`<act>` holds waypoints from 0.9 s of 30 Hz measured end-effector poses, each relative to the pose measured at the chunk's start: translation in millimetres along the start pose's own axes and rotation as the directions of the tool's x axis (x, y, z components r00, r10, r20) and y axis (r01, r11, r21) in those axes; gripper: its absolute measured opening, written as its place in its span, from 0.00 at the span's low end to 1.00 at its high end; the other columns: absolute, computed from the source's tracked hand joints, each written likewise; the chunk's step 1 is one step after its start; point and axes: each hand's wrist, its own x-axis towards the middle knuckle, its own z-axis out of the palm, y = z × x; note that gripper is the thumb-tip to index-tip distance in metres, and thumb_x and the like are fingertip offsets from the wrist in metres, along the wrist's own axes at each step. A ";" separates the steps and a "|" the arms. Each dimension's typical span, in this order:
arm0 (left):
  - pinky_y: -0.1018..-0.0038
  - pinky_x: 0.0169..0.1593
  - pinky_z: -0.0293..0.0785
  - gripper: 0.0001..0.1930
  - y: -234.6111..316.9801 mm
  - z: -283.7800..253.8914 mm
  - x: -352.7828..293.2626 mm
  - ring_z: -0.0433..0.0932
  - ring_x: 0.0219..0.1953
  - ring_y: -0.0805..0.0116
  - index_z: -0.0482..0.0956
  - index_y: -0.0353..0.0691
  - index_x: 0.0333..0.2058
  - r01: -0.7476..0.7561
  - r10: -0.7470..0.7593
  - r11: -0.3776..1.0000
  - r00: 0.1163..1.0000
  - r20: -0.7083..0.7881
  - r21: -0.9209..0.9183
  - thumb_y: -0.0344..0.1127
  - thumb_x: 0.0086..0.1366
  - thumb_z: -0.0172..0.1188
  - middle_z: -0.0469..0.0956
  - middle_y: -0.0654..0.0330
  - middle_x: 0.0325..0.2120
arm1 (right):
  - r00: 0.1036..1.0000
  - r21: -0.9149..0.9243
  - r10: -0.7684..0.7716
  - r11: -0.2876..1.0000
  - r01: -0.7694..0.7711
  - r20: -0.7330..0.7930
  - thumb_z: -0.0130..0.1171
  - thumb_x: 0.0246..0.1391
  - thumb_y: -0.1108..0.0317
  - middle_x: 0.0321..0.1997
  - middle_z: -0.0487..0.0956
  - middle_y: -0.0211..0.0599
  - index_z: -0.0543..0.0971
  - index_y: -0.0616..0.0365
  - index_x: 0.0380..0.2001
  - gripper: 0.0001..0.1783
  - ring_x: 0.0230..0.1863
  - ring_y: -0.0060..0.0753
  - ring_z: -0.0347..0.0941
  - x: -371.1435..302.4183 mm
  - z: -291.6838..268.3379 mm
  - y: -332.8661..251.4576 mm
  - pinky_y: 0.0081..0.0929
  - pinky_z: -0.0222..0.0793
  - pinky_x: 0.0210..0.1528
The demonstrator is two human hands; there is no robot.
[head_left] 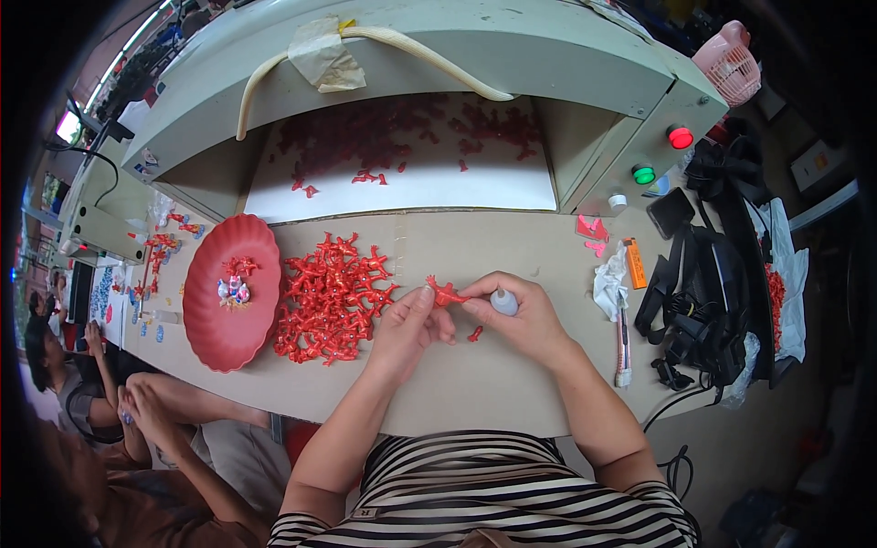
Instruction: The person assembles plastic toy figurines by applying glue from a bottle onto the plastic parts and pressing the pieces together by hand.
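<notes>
Bare table [493,388] extended between the hands and the front edge, bounded by the red pile [331,306] at left and the lighter [636,263] at right. Above this surface, the left hand [402,331] pinched the figure [445,293]; the right hand [532,320], angled inward, gripped the bottle [503,302], its fingertips at the figure's right end.

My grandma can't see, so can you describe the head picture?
A left hand and right hand hold a red figure over a table; the right also grips a bottle. Heaped red figures and a dish sit to their left.
</notes>
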 end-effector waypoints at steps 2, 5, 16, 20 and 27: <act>0.76 0.30 0.69 0.17 -0.3 -0.7 0.4 0.69 0.21 0.74 0.71 0.34 0.37 -0.024 0.024 1.000 1.000 -0.008 0.019 0.44 0.65 0.41 0.72 0.60 0.19 | 1.000 0.001 0.023 1.000 -0.023 -0.001 0.56 0.48 0.72 0.29 0.74 0.27 0.76 0.61 0.33 0.07 0.31 0.15 0.67 0.3 0.1 -0.6 0.15 0.64 0.34; 0.76 0.30 0.70 0.16 -0.5 0.3 0.1 0.70 0.22 0.75 0.71 0.34 0.37 -0.056 0.057 0.997 0.998 -0.040 0.045 0.42 0.65 0.43 0.73 0.59 0.21 | 0.998 0.001 0.061 0.998 -0.061 0.006 0.56 0.49 0.72 0.28 0.74 0.26 0.76 0.62 0.33 0.07 0.30 0.14 0.66 0.9 0.0 0.6 0.14 0.64 0.33; 0.78 0.29 0.71 0.13 0.2 0.1 0.1 0.71 0.22 0.76 0.73 0.34 0.35 -0.028 0.035 0.993 0.998 -0.058 0.114 0.39 0.63 0.46 0.74 0.60 0.23 | 0.994 0.009 0.107 0.994 -0.107 0.010 0.56 0.49 0.70 0.29 0.75 0.27 0.76 0.62 0.33 0.08 0.30 0.14 0.67 -0.6 0.1 3.9 0.15 0.65 0.33; 0.79 0.28 0.71 0.12 -0.9 -0.3 -0.4 0.70 0.20 0.77 0.74 0.35 0.34 0.022 -0.012 0.993 0.997 -0.081 0.115 0.39 0.63 0.48 0.74 0.61 0.21 | 0.993 -0.014 0.118 0.993 -0.117 0.019 0.56 0.49 0.70 0.29 0.75 0.28 0.76 0.62 0.33 0.08 0.30 0.14 0.67 -2.8 0.2 7.3 0.15 0.66 0.33; 0.81 0.27 0.70 0.12 1.8 -0.1 6.6 0.70 0.20 0.78 0.74 0.35 0.33 0.004 0.007 0.990 0.997 -0.078 0.139 0.38 0.62 0.48 0.73 0.62 0.20 | 0.987 0.013 0.158 0.987 -0.158 0.011 0.56 0.49 0.70 0.28 0.75 0.27 0.76 0.61 0.32 0.08 0.30 0.13 0.67 3.1 -1.5 10.4 0.14 0.65 0.32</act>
